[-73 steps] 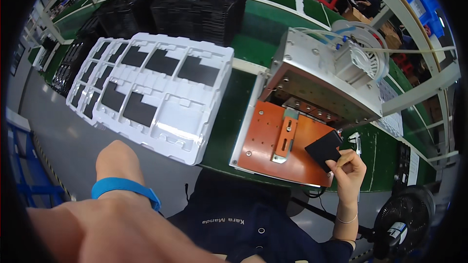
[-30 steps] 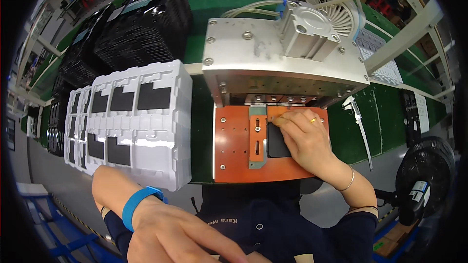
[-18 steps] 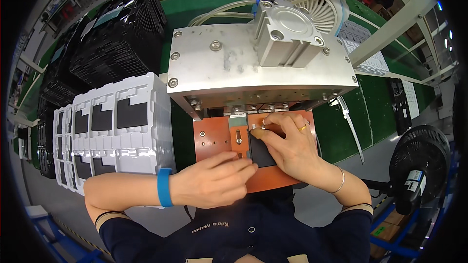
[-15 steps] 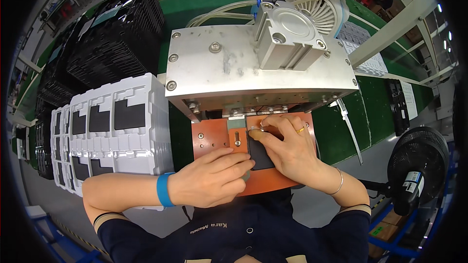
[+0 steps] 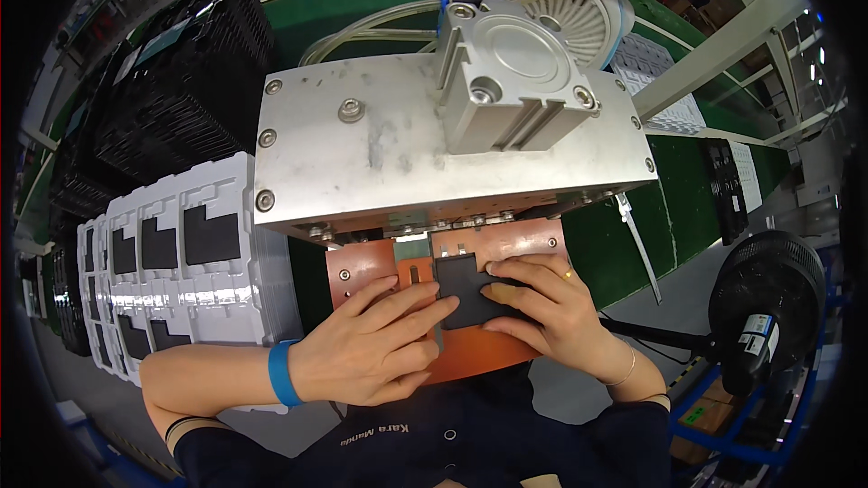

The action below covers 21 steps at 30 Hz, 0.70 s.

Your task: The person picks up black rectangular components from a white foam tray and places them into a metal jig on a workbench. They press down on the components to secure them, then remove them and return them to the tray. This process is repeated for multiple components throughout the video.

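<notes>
In front of the press (image 5: 398, 167), the left hand (image 5: 371, 348), fingers extended, is at the left edge of the black sheet (image 5: 459, 287); the right hand (image 5: 547, 312) spreads over its right, grip unclear. Best squared gently, unbent.

The green-topped bench (image 5: 693, 194) carries a silver machine (image 5: 389, 149) with an orange base plate (image 5: 479, 357) at the frame's centre. Black trays (image 5: 181, 104) stand stacked at upper left, white trays (image 5: 194, 286) at left. Right of centre lies a caliper (image 5: 639, 247); farther right, a black tray (image 5: 725, 190) beside a white sheet (image 5: 747, 178). Pale trays (image 5: 665, 95) rest at upper right.
</notes>
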Each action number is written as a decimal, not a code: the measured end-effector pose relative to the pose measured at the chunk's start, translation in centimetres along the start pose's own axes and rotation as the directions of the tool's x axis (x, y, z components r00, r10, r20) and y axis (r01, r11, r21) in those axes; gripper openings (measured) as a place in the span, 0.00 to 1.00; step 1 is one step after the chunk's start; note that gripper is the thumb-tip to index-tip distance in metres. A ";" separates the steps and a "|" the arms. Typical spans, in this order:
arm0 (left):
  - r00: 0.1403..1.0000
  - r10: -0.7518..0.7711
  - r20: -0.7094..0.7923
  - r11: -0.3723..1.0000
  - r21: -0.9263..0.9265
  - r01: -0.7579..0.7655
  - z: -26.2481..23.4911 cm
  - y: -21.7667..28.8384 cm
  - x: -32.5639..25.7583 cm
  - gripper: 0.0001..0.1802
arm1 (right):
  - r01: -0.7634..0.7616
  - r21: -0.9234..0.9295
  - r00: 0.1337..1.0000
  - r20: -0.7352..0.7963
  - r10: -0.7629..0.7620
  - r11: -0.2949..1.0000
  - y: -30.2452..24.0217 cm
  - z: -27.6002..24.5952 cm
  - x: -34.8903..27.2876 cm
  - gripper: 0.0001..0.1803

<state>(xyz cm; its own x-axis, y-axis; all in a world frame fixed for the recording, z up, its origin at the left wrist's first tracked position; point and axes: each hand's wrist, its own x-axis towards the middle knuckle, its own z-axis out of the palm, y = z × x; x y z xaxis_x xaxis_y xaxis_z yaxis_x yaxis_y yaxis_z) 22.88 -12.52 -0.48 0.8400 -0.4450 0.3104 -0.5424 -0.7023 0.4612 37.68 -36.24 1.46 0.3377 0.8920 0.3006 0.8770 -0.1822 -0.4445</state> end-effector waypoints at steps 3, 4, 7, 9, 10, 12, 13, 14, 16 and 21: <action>1.000 -0.020 0.023 1.000 -0.021 0.020 -0.5 -0.4 0.3 0.15 | 0.026 0.031 0.999 -0.024 -0.025 0.999 1.1 0.2 1.4 0.19; 0.999 -0.030 0.032 0.999 -0.017 0.031 -0.6 -0.6 0.5 0.18 | 0.027 0.037 0.999 -0.031 -0.026 0.999 1.4 0.3 1.7 0.19; 0.995 -0.052 0.083 0.998 0.031 0.050 -0.8 -0.9 0.6 0.28 | 0.027 0.059 0.999 -0.035 -0.025 0.998 1.7 0.3 2.2 0.19; 0.991 -0.070 0.114 0.996 0.058 0.063 -1.0 -1.0 0.7 0.32 | 0.031 0.065 0.999 -0.031 -0.029 0.997 1.8 0.3 2.4 0.19; 0.989 -0.082 0.124 0.995 0.061 0.075 -1.0 -0.9 0.7 0.32 | 0.035 0.064 0.999 -0.026 -0.033 0.997 1.8 0.3 2.4 0.19; 0.985 -0.101 0.136 0.994 0.066 0.093 -1.1 -0.7 0.6 0.33 | 0.044 0.064 0.999 -0.018 -0.043 0.997 1.8 0.3 2.4 0.19; 0.985 -0.106 0.139 0.993 0.068 0.098 -1.1 -0.7 0.6 0.33 | 0.047 0.063 0.999 -0.016 -0.046 0.997 1.9 0.3 2.4 0.19; 0.984 -0.112 0.142 0.992 0.070 0.103 -1.1 -0.7 0.6 0.33 | 0.051 0.062 0.999 -0.014 -0.050 0.997 1.9 0.3 2.4 0.19; 0.981 -0.105 0.161 0.992 0.089 0.092 -1.3 -0.7 0.7 0.33 | 0.040 0.060 0.999 -0.005 -0.040 0.997 1.9 0.2 2.4 0.19; 0.982 -0.109 0.151 0.992 0.082 0.098 -1.1 -0.7 0.6 0.34 | 0.032 0.039 0.999 -0.014 -0.032 0.999 1.9 0.3 2.2 0.19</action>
<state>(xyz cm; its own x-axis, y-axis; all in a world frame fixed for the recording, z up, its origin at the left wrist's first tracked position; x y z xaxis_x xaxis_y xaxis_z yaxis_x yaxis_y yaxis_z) 23.75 -11.68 0.26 0.8866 -0.4442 0.1290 -0.4547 -0.7856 0.4195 40.02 -34.50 1.04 0.3144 0.8915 0.3260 0.8735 -0.1372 -0.4672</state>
